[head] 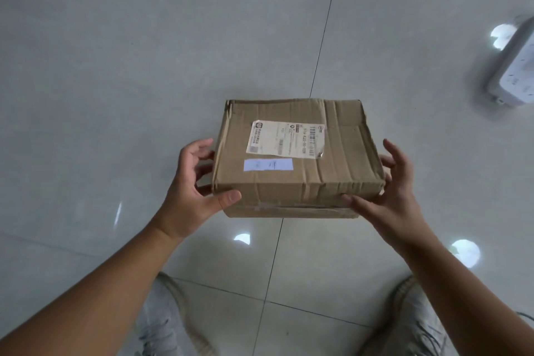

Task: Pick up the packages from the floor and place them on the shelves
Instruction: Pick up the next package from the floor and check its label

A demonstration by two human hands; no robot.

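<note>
Fingers [199, 150] of the left hand [190, 193] curl against the left side of a cardboard box [297, 165], the thumb pressed flat on the near left corner of its top edge, while the fingers of the right hand [393, 196] spread around the box's near right corner, thumb on the near face and fingertips on the right side. Both hands grip the package between them, one on each flank, with bare forearms reaching in from the near left and near right of the frame. The box sits level at the centre of the scene, above a pale, glossy tiled floor [144, 66]; whether its underside touches the tiles cannot be told. It is closed, its flaps creased and rumpled, so nothing of its contents shows. A white shipping label [286, 139] with barcodes is stuck on the top face, and a small pale blue strip [268, 165] lies just near of it. Two light grey shoes [164, 324] stand at the near edge, one under each forearm. A white power strip [517, 69] lies on the floor at the far right, well apart from the box. Bright spots of ceiling light reflect off the tiles near the right hand and beside the power strip.
</note>
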